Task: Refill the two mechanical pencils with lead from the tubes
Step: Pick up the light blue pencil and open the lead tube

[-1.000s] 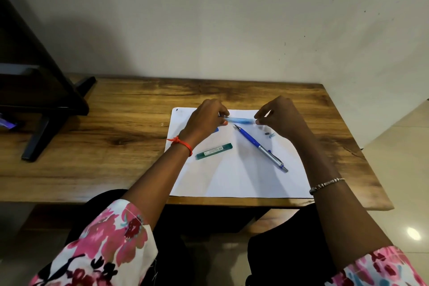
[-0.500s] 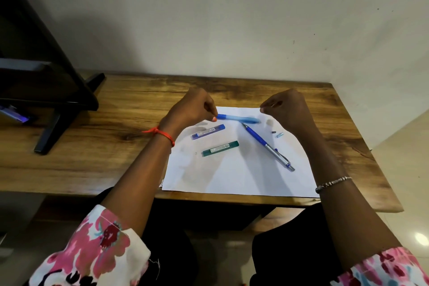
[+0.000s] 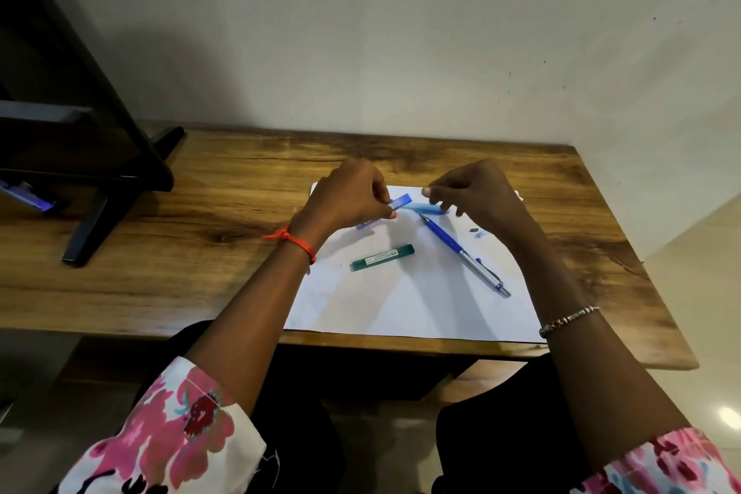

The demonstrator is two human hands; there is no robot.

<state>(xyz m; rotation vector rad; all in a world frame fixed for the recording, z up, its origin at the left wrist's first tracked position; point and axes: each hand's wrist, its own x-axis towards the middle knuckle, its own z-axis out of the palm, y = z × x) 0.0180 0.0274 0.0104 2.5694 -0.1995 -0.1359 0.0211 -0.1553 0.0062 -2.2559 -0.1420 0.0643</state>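
Observation:
My left hand (image 3: 347,198) grips a blue-violet lead tube (image 3: 401,200), tilted with its upper end toward my right hand. A light-blue mechanical pencil (image 3: 423,207) lies level between the hands, its right end under the curled fingers of my right hand (image 3: 475,192). That hand's thumb and forefinger are pinched together just above the pencil; whether anything sits between them is too small to tell. A green lead tube (image 3: 383,257) and a dark-blue mechanical pencil with a silver end (image 3: 461,253) lie on the white paper (image 3: 401,309).
Two tiny parts, one dark (image 3: 474,230) and one light blue (image 3: 481,234), lie on the paper beside my right wrist. The wooden table (image 3: 200,253) meets a wall at the back. A black stand (image 3: 104,188) occupies its left side.
My left hand let go of the light-blue pencil and picked the blue-violet tube up off the paper. My right hand moved in over the pencil's right end.

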